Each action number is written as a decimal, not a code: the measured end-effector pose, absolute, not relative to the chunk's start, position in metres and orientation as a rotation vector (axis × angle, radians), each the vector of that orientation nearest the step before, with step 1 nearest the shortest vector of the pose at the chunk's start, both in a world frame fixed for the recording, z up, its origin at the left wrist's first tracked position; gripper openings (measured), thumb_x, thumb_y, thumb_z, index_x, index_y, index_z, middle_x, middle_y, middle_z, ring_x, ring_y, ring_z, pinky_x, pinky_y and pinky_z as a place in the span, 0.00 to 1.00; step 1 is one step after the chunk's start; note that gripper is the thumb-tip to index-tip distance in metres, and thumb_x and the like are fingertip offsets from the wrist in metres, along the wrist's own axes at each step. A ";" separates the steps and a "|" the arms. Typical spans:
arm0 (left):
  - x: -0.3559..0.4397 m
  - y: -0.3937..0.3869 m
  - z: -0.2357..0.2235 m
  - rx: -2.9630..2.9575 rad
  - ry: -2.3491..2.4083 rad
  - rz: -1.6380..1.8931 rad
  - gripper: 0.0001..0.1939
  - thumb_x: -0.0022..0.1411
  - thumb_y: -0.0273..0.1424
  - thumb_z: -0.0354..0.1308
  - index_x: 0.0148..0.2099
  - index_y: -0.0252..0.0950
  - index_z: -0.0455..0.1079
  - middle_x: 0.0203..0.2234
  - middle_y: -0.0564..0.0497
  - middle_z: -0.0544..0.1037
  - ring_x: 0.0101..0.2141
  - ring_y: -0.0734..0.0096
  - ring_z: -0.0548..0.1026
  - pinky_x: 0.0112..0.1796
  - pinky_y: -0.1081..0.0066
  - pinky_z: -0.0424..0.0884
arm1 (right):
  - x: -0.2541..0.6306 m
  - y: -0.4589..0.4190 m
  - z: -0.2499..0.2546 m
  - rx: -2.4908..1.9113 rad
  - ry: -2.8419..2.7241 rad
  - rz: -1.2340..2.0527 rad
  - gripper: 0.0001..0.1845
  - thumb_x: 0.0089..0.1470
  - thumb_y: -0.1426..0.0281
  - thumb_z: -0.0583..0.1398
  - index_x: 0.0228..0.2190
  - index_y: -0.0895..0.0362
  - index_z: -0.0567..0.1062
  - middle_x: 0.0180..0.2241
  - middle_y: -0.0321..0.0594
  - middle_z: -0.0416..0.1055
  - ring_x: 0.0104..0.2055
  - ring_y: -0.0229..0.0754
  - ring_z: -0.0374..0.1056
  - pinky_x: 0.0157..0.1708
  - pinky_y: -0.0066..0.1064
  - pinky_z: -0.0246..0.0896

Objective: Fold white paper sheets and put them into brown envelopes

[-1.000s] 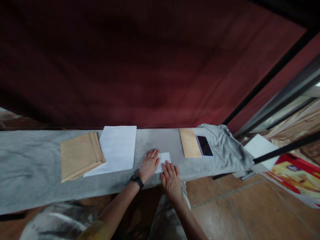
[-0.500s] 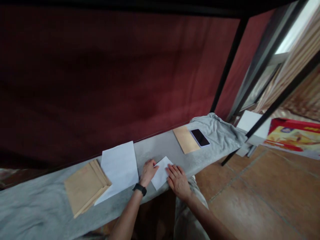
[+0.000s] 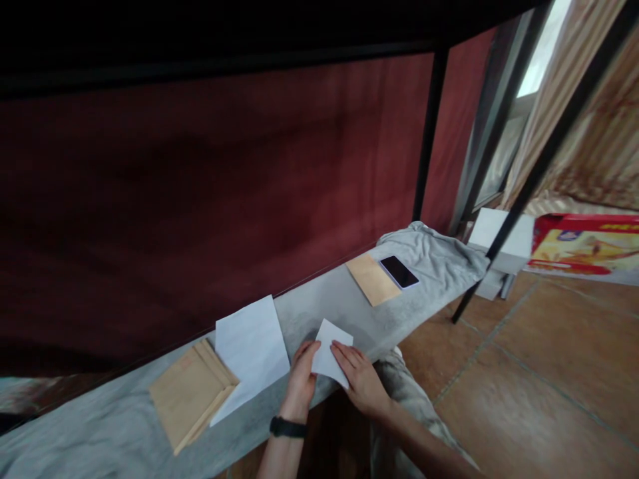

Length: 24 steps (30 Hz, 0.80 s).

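A small folded white paper [image 3: 331, 350] is lifted off the grey cloth-covered ledge [image 3: 319, 299]. My left hand [image 3: 302, 379], with a black watch on its wrist, pinches the paper's left edge. My right hand [image 3: 362, 380] grips its right edge with the fingers laid along it. A larger white sheet [image 3: 250, 347] lies just left of my hands, partly over a stack of brown envelopes [image 3: 187, 394].
A single brown envelope [image 3: 372, 279] and a dark phone [image 3: 399, 271] lie farther right on the ledge, by bunched grey cloth [image 3: 439, 256]. Black metal posts [image 3: 429, 133] rise behind. White boxes [image 3: 502, 243] and a red box [image 3: 589, 247] sit on the tiled floor.
The folded paper, pressed flat under both hands a second ago, is now lifted and held between them. My view has swung to the right and tilted.
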<state>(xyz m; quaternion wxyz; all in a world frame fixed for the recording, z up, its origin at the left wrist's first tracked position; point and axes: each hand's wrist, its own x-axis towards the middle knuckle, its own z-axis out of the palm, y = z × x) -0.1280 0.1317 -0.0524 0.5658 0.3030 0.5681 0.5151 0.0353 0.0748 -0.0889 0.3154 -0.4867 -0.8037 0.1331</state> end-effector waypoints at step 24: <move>-0.121 0.138 -0.100 1.305 1.734 1.161 0.32 0.55 0.24 0.60 0.62 0.37 0.60 0.43 0.46 0.78 0.42 0.63 0.78 0.43 0.63 0.75 | 0.061 0.132 -0.115 -1.627 -1.763 0.284 0.32 0.61 0.74 0.48 0.66 0.59 0.55 0.50 0.49 0.75 0.47 0.49 0.71 0.49 0.40 0.66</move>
